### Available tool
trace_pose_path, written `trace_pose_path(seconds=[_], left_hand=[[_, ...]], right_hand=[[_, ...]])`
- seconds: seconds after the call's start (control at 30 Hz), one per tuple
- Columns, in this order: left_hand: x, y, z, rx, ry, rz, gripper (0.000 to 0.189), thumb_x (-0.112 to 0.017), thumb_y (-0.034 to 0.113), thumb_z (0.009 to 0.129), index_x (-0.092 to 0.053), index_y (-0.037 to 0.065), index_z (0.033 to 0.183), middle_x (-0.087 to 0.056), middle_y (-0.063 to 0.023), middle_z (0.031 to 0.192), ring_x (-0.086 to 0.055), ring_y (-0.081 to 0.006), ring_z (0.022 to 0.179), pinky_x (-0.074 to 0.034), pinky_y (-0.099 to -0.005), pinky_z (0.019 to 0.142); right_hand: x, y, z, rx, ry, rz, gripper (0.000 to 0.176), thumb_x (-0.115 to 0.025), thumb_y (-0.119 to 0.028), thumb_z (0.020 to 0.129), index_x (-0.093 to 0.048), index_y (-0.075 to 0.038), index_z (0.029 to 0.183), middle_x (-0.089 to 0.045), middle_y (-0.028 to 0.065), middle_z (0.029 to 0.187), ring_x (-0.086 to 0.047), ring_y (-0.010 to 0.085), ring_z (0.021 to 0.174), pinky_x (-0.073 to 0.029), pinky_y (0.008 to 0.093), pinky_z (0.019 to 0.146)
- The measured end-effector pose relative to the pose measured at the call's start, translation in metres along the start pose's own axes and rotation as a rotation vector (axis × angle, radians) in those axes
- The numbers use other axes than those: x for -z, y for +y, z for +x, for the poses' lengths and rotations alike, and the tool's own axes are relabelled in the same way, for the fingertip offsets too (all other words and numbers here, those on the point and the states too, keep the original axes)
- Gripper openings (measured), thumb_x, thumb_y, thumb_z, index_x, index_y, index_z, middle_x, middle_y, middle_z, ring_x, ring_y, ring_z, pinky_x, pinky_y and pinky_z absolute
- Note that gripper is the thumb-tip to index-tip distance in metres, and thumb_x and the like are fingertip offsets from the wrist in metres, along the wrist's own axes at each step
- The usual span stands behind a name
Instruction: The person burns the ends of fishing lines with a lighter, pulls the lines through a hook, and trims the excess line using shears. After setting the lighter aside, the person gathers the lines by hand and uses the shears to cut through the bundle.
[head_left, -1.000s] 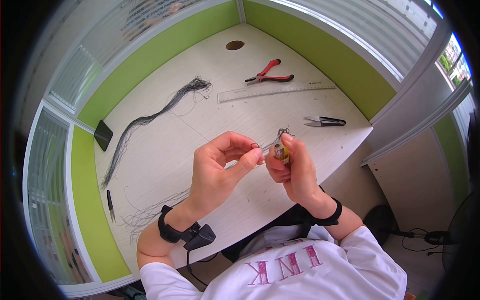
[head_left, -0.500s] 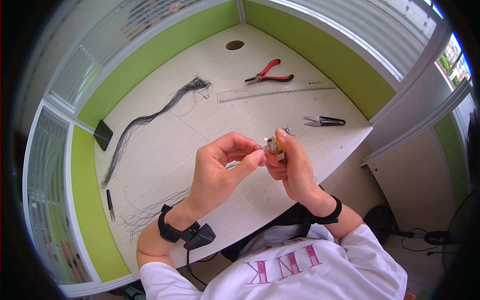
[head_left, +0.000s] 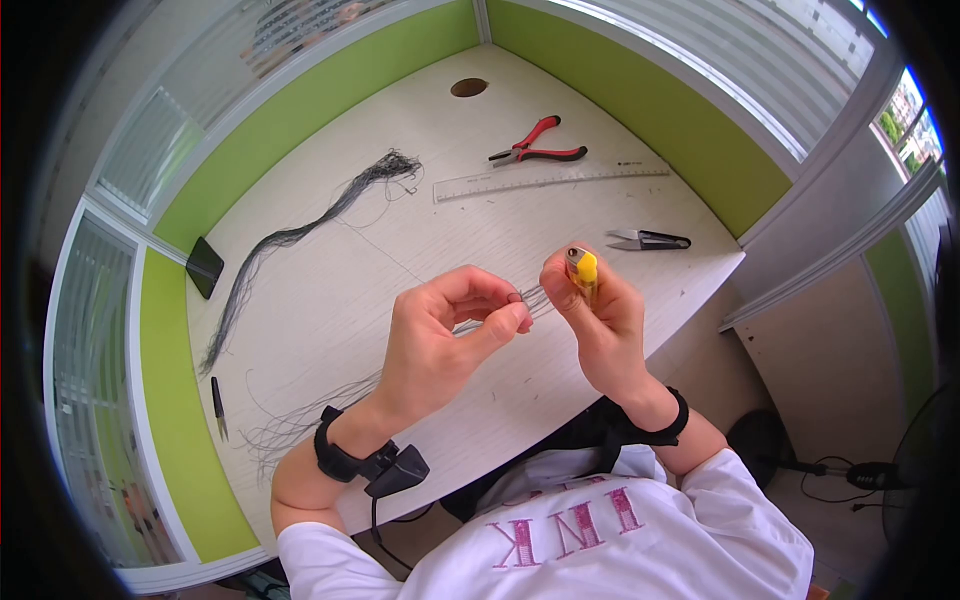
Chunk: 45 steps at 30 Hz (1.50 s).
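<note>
My left hand [head_left: 440, 335] is closed in a pinch above the desk, with thumb and forefinger on dark thin cord [head_left: 535, 300]. A small loop of it shows at the fingertips, and strands run toward my right hand. To the right, my right hand [head_left: 605, 325] is wrapped around a yellow lighter [head_left: 587, 272], its metal top facing up and the thumb beside it. No flame shows. The hands are apart. More loose dark strands [head_left: 320, 405] trail across the desk behind my left wrist.
On the white desk [head_left: 400, 240] lie a long bundle of dark cords [head_left: 300, 233], red-handled pliers [head_left: 540, 152], a clear ruler [head_left: 550, 182], thread snips [head_left: 650, 240] and black tweezers [head_left: 219, 408]. A black stand [head_left: 205, 268] is at the left edge. Green partitions [head_left: 640, 110] border the desk.
My right hand has moved away from my left fingertips, to the right and slightly up, turning the lighter so its top faces upward. My left hand has stayed almost still.
</note>
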<state>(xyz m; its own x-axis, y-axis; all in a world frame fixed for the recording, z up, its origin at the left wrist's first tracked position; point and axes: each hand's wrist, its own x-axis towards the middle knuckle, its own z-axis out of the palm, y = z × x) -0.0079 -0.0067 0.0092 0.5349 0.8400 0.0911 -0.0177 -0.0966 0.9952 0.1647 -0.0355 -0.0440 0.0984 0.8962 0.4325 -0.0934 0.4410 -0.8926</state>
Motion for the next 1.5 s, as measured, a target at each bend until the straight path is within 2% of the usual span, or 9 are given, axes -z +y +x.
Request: trace_pose_path(seconds=[0.07, 0.17, 0.37, 0.6, 0.7, 0.8, 0.87, 0.97, 1.5], left_hand=[[0.000, 0.003, 0.000, 0.024, 0.019, -0.031, 0.012, -0.063, 0.005, 0.088, -0.061, -0.005, 0.094, -0.067, -0.0108, 0.088, -0.066, -0.0163, 0.081, -0.054, -0.0309, 0.079], [0.003, 0.004, 0.001, 0.083, -0.016, -0.143, 0.015, -0.064, 0.006, 0.089, -0.062, -0.007, 0.095, -0.067, -0.0129, 0.089, -0.067, -0.0160, 0.082, -0.055, -0.0283, 0.079], [0.002, 0.003, 0.002, 0.096, -0.016, -0.187, 0.016, -0.063, 0.004, 0.089, -0.061, -0.009, 0.097, -0.067, -0.0144, 0.091, -0.067, -0.0166, 0.084, -0.056, -0.0280, 0.078], [0.003, 0.002, 0.001, 0.045, -0.032, -0.111, 0.015, -0.064, 0.005, 0.088, -0.062, -0.008, 0.097, -0.068, -0.0136, 0.090, -0.068, -0.0163, 0.083, -0.056, -0.0278, 0.078], [0.005, 0.001, 0.001, 0.045, -0.023, -0.088, 0.014, -0.065, 0.005, 0.088, -0.063, -0.007, 0.096, -0.068, -0.0125, 0.088, -0.068, -0.0159, 0.082, -0.055, -0.0282, 0.078], [0.004, 0.003, 0.001, 0.061, -0.029, -0.079, 0.014, -0.065, 0.005, 0.087, -0.063, -0.006, 0.095, -0.068, -0.0119, 0.087, -0.067, -0.0158, 0.081, -0.055, -0.0284, 0.077], [0.004, 0.003, 0.002, 0.072, -0.028, -0.095, 0.015, -0.065, 0.006, 0.088, -0.063, -0.007, 0.095, -0.068, -0.0123, 0.087, -0.067, -0.0163, 0.081, -0.055, -0.0283, 0.078], [0.004, 0.004, 0.002, 0.095, -0.029, -0.137, 0.015, -0.065, 0.005, 0.088, -0.063, -0.007, 0.096, -0.068, -0.0131, 0.087, -0.067, -0.0167, 0.082, -0.055, -0.0284, 0.078], [0.000, 0.004, 0.002, 0.073, -0.015, -0.177, 0.011, -0.062, 0.006, 0.087, -0.063, -0.004, 0.092, -0.067, -0.0123, 0.082, -0.066, -0.0186, 0.077, -0.055, -0.0334, 0.077]], right_hand=[[0.003, -0.001, 0.002, -0.027, 0.051, 0.029, 0.010, -0.063, 0.003, 0.085, -0.063, 0.001, 0.095, -0.057, 0.0073, 0.092, -0.058, 0.0134, 0.078, -0.046, 0.0254, 0.066], [0.005, -0.015, 0.008, 0.351, -0.001, -0.427, 0.036, -0.064, 0.014, 0.066, -0.065, -0.002, 0.099, -0.058, 0.0092, 0.093, -0.060, 0.0200, 0.078, -0.048, 0.0279, 0.064], [0.007, -0.013, 0.014, 0.587, -0.038, -0.594, 0.036, -0.072, 0.007, 0.058, -0.067, -0.005, 0.092, -0.059, 0.0068, 0.082, -0.059, 0.0187, 0.066, -0.046, 0.0281, 0.054], [0.003, -0.014, 0.012, 0.574, -0.035, -0.616, 0.031, -0.073, 0.005, 0.060, -0.062, -0.003, 0.088, -0.058, 0.0065, 0.080, -0.059, 0.0185, 0.065, -0.045, 0.0278, 0.052], [0.006, -0.014, 0.012, 0.426, -0.005, -0.490, 0.025, -0.072, 0.004, 0.068, -0.061, -0.002, 0.089, -0.058, 0.0074, 0.079, -0.059, 0.0168, 0.067, -0.046, 0.0266, 0.056], [0.006, -0.014, 0.009, 0.271, 0.051, -0.276, 0.011, -0.066, -0.009, 0.086, -0.058, -0.001, 0.086, -0.054, 0.0038, 0.076, -0.052, 0.0114, 0.065, -0.041, 0.0244, 0.058], [0.011, -0.015, 0.001, -0.238, -0.066, 0.132, 0.033, -0.051, -0.030, 0.098, -0.055, -0.003, 0.080, -0.047, -0.0008, 0.071, -0.040, 0.0069, 0.062, -0.033, 0.0225, 0.055], [0.007, -0.016, -0.004, -0.453, -0.079, 0.200, 0.050, -0.038, -0.045, 0.100, -0.051, -0.005, 0.074, -0.041, -0.0033, 0.066, -0.031, 0.0056, 0.059, -0.024, 0.0223, 0.051], [-0.007, -0.019, -0.008, -0.556, -0.050, 0.286, 0.054, -0.038, -0.049, 0.099, -0.048, -0.007, 0.065, -0.037, -0.0041, 0.059, -0.027, 0.0052, 0.053, -0.020, 0.0230, 0.048]])
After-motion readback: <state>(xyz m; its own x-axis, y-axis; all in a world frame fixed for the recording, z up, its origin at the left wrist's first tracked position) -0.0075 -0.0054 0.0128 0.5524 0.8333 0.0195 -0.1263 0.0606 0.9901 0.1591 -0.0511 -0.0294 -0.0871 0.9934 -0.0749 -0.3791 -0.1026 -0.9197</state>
